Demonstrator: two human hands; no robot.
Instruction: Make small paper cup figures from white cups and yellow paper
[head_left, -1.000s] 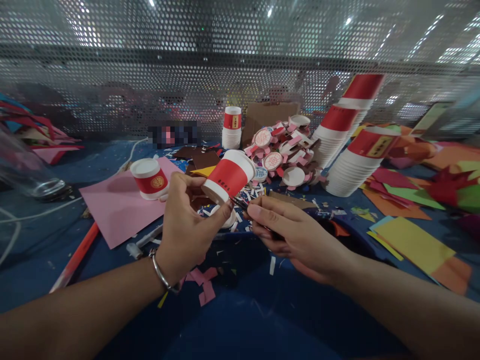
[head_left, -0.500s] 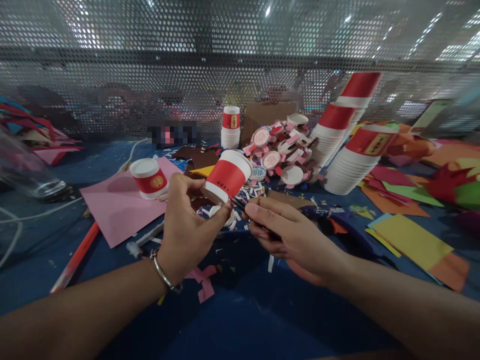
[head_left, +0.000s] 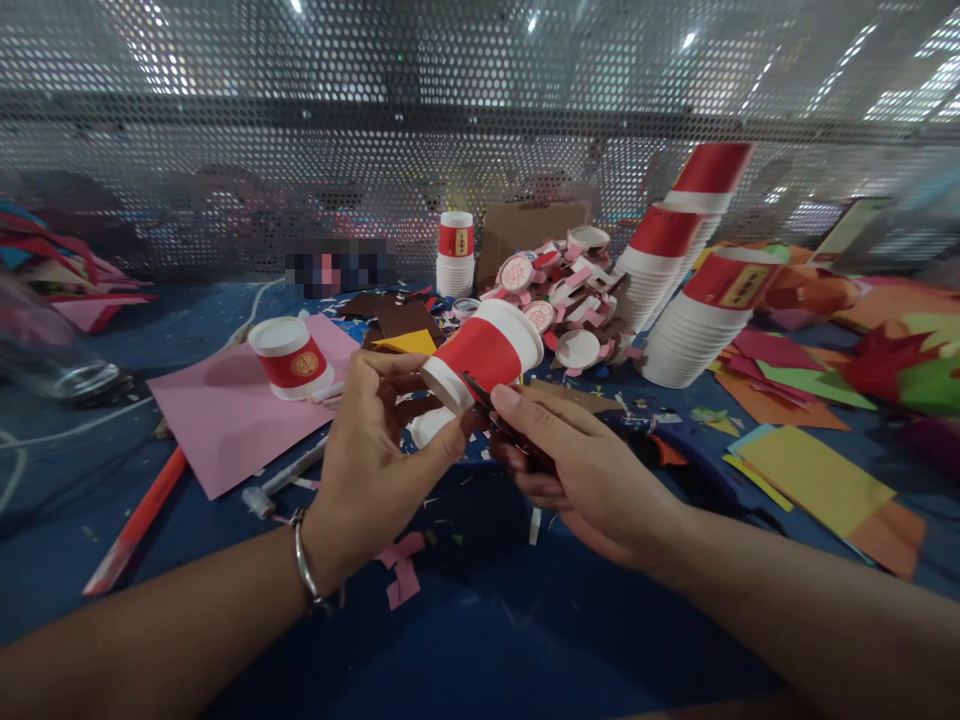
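My left hand point(head_left: 375, 450) is closed around the base of a red and white paper cup point(head_left: 486, 352), held tilted with its mouth pointing up and to the right. My right hand point(head_left: 570, 460) grips dark scissors point(head_left: 487, 400) whose blades touch the cup's lower edge. Both hands are over a blue table point(head_left: 480, 620), above a litter of paper scraps. An upside-down cup with a gold emblem point(head_left: 289, 357) stands on a pink sheet point(head_left: 232, 410) to the left.
Tall stacks of cups point(head_left: 690, 320) lean at the right, beside a pile of cut cup pieces point(head_left: 570, 300). Coloured paper sheets point(head_left: 817, 480) lie right. A red stick point(head_left: 135, 520) and white pen point(head_left: 289, 475) lie left. A perforated metal screen point(head_left: 480, 120) closes the back.
The cup has been tilted further and moved to the right, and my right hand has brought the scissors up against its lower edge. The view has shifted slightly.
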